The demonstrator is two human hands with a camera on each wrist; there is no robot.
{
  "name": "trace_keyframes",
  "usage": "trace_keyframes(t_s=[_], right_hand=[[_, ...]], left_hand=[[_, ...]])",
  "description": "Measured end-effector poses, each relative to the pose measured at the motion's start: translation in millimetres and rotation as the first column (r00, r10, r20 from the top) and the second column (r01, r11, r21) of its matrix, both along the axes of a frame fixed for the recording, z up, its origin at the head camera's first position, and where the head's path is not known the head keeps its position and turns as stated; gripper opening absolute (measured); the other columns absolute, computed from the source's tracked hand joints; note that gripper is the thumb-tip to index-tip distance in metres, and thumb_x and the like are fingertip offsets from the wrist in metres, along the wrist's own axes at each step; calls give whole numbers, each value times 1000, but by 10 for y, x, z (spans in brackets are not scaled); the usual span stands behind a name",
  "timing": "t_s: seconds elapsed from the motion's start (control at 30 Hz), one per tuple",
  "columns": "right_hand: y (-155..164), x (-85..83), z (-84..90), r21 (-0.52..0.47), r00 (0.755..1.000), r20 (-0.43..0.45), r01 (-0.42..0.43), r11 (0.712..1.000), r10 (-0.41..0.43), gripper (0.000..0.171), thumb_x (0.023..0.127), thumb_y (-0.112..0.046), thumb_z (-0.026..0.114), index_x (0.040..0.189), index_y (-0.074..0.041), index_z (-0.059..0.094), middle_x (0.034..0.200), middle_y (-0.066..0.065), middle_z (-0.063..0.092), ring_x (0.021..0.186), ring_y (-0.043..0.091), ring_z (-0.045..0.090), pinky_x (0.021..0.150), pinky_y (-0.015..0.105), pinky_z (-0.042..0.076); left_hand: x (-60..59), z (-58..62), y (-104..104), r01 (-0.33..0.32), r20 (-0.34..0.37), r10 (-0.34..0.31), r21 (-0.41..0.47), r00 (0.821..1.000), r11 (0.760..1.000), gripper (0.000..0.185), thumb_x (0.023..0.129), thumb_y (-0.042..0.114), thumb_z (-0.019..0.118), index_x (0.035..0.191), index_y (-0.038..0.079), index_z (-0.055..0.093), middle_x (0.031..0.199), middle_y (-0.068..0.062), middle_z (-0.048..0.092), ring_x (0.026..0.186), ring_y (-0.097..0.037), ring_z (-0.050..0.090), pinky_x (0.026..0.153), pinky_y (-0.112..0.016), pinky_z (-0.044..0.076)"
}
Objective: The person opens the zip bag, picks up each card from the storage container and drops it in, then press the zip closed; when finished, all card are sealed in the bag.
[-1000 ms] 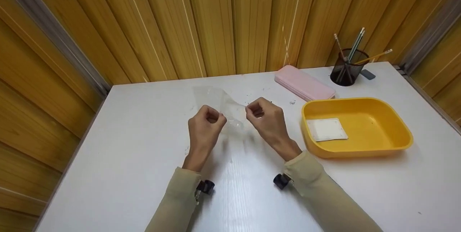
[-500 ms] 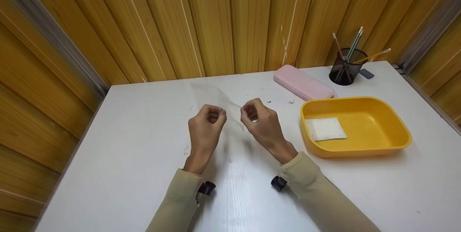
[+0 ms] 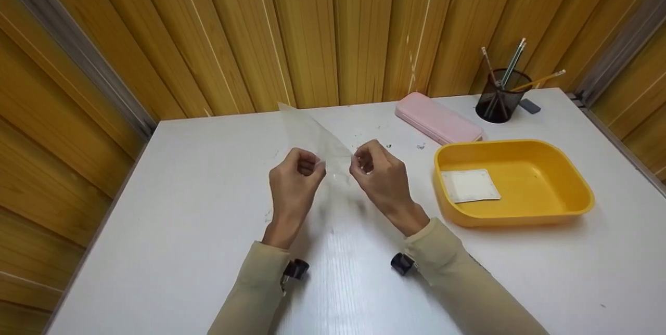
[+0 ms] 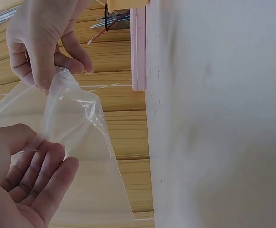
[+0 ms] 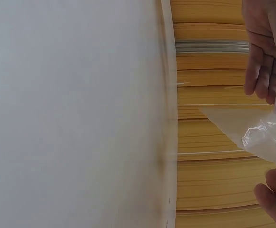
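The clear, thin plastic bag [image 3: 312, 134], pinched at its near edge by the left hand [image 3: 292, 181] and right hand [image 3: 379, 176], has been lifted higher above the white table [image 3: 182, 220], its far corner now tilted toward the wall.

Both hands [image 4: 28, 185] pinch a clear plastic bag [image 4: 73, 128] beside the white table [image 4: 219, 123].

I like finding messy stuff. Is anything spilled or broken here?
Nothing is spilled or broken. Small dark specks dot the table near the pink case. Both hands, left hand and right hand, pinch a crinkled clear plastic bag.
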State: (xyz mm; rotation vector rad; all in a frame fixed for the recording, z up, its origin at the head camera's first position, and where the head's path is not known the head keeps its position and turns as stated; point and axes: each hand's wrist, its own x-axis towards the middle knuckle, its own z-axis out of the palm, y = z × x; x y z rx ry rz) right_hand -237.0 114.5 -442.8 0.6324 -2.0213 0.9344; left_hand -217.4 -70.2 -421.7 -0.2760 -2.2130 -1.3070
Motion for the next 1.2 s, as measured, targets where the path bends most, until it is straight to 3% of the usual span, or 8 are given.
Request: trace_keyframes(t_s=[0.23,0.6,0.9,1.07,1.2], right_hand=[[46,-37,-5,16,995,-77,64,998,-63,18,84,10,74,91,-1,61,75,10,64,60,18,64,52,32,57],[112,-59,19,24,991,-87,105,994,-103,19,84,10,75,91,0,59,77,11,64,63,20,67,55,35,61],[130,-54,83,8,995,54,80,997,-80,16,88,7,76,94,-1,63,78,11,65,65,21,64,59,34,60],[95,-27,110,-80,984,176,11,997,3,10,95,-1,76,98,-1,67,80,7,66,69,18,63,63,32,57],[27,13,92,-114,962,259,-56,992,84,17,97,-9,79,106,0,67,83,5,67,72,15,66,67,29,59]], left_hand=[[-10,9,-29,-6,-2,6,-17,1000,1000,11,86,-6,77,91,1,70,79,-6,72,68,-16,68,63,-29,59],[-3,43,-68,-28,20,29,-51,999,998,13,84,-6,79,91,1,71,78,-5,71,69,-16,67,63,-28,57],[-15,80,-63,-49,59,54,-90,997,995,13,83,-6,79,90,1,71,77,-5,71,68,-17,67,63,-29,56],[0,81,-24,-45,8,46,-91,999,995,8,87,-4,77,90,1,71,76,-5,71,67,-16,66,62,-29,56],[24,81,20,-26,-49,22,-83,999,996,7,90,-2,76,91,1,70,76,-6,71,66,-16,68,61,-30,59]])
